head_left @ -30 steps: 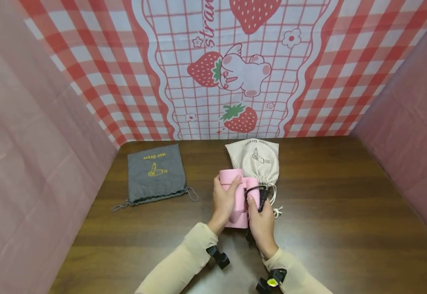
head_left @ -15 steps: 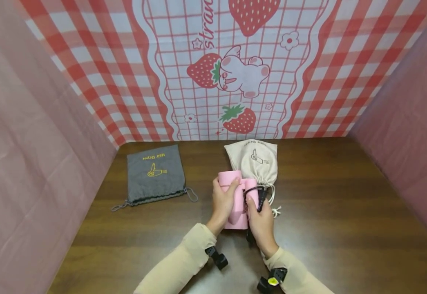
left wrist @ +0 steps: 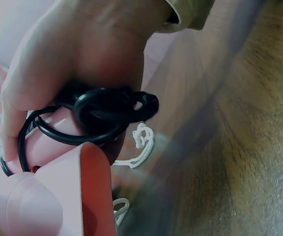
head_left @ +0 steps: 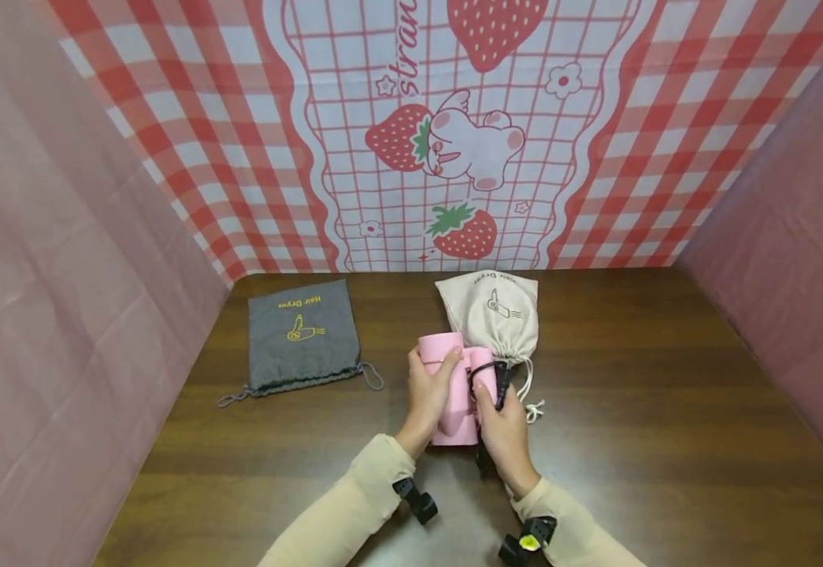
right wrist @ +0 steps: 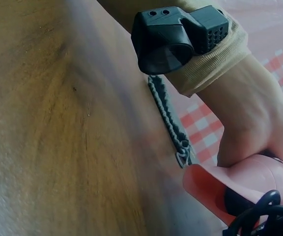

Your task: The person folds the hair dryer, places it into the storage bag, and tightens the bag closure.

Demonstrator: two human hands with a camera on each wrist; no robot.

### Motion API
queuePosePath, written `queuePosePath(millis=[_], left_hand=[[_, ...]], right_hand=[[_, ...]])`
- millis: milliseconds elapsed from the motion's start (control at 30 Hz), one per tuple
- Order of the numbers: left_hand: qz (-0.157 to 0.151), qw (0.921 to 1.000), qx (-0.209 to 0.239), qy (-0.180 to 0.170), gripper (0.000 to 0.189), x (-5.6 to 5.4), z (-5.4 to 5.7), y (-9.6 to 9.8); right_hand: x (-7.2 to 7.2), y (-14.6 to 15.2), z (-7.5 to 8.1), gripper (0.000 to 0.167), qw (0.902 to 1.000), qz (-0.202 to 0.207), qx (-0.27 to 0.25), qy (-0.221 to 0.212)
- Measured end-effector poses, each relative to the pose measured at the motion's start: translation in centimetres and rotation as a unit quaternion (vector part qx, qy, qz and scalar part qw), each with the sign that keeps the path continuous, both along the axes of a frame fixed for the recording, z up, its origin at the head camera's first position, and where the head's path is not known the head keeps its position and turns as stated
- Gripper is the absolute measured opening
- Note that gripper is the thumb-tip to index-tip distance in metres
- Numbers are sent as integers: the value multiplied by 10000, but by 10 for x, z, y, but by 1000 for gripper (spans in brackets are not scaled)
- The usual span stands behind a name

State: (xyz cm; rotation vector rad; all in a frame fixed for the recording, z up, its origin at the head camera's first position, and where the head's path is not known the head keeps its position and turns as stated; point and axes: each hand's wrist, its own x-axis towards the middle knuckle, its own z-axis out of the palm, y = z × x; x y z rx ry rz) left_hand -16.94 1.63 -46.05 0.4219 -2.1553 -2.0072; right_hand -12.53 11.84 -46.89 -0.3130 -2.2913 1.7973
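Both hands hold a pink hair dryer [head_left: 457, 402] above the table in the head view. The left hand [head_left: 427, 399] grips its barrel, thumb across the top. The right hand [head_left: 505, 431] grips the folded handle together with a black power cord [head_left: 503, 383] wound around it. In the left wrist view the cord [left wrist: 102, 115] bunches under the right palm, beside the dryer's flared nozzle [left wrist: 96, 191]. Behind the dryer lies a cream drawstring bag [head_left: 499, 311] printed with a hair dryer. A flat grey drawstring bag [head_left: 303, 339] with yellow print lies to the left.
The brown wooden table [head_left: 638, 409] extends on both sides of the hands. A red-checked strawberry cloth [head_left: 468, 157] hangs along the back edge, with pink cloth walls [head_left: 794, 236] at the sides. White drawstrings [head_left: 535, 410] trail from the cream bag.
The hair dryer, held by both hands, has shifted very slightly toward the person and away from the cream bag. Both grips look the same, and the bags lie where they were.
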Motion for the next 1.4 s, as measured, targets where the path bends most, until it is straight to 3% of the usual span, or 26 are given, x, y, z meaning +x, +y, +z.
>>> queuePosePath(millis=[233,500,733,900,1233,1400], left_hand=[[153,9986,502,17,65,-4,-5,-5],[54,9967,804,23,65,-7,-2,-10],[-50,9959,906,-14,64,-8,4,-11],[-289,9962,794,-191,66,-5,3,-9],[-447,9955,793,-272,65,-4,1,-9],[-681,9944,760,-287,64,-5,2,-9]], right_hand=[[-1,3,2,24,9981,540,-115,-261],[-5,10,2,32,9944,991,270,-268],[-7,14,3,31,9942,999,242,-306],[-6,15,2,31,9952,874,145,-406],[-9,18,-1,33,9956,780,54,-507],[-9,20,0,30,9976,519,-196,-424]])
